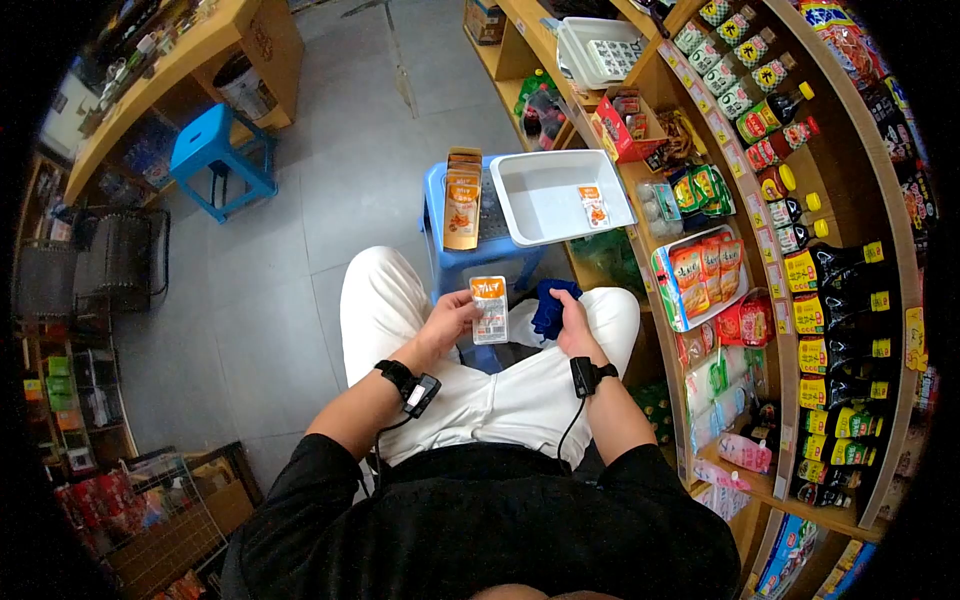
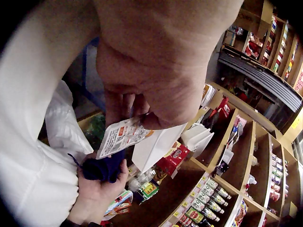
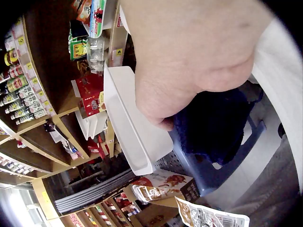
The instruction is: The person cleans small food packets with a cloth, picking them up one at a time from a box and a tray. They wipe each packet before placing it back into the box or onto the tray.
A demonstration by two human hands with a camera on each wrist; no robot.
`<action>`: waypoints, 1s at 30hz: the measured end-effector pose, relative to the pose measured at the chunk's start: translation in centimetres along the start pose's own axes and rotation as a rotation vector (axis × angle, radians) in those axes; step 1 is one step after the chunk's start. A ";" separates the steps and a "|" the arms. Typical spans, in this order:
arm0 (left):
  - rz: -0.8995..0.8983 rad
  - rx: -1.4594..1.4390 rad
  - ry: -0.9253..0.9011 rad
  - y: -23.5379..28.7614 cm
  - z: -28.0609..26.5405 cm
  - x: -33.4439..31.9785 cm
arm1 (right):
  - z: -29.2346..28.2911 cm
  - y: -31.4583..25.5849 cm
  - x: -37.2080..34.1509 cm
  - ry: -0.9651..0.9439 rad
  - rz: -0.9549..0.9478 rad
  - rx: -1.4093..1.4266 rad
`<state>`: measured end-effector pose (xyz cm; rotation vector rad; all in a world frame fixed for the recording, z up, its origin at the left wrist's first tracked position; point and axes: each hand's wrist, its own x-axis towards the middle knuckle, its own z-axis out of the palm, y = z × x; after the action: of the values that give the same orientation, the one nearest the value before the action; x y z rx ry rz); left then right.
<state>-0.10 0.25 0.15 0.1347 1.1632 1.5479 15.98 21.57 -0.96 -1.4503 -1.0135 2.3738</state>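
Note:
Pinched at its left edge, an orange-and-white food packet (image 1: 490, 312) is in my left hand (image 1: 450, 325), above my lap. The left wrist view shows a printed face of the packet (image 2: 124, 135) below that hand (image 2: 151, 71). My right hand (image 1: 576, 328) grips a bunched dark blue cloth (image 1: 549, 308) beside my right thigh. In the right wrist view the cloth (image 3: 213, 125) hangs below the curled fingers. Ahead, on a blue stool (image 1: 450, 262), stand an opened carton (image 1: 462, 233) of similar packets and a white tray (image 1: 530, 215). One packet (image 1: 594, 207) lies in that tray.
Shelves on my right hold sauce bottles (image 1: 830, 310), a tray of orange packets (image 1: 705, 272) and a red box (image 1: 628, 125). Another blue stool (image 1: 215, 160) stands ahead to the left, near a wooden counter (image 1: 190, 75). Grey floor tiles (image 1: 250, 310) extend on my left.

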 end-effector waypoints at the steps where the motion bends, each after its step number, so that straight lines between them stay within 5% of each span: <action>1: 0.001 0.000 0.001 0.0 0.0 0.0 | -0.2 0.1 0.1 -0.001 0.000 -0.001; 30: -0.027 -0.004 -0.001 0.3 0.3 -0.4 | 0.9 -0.3 -0.8 -0.013 -0.005 0.034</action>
<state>0.04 0.13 0.75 0.1168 1.1568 1.5263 15.58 21.02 0.09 -1.4211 -0.9734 2.3883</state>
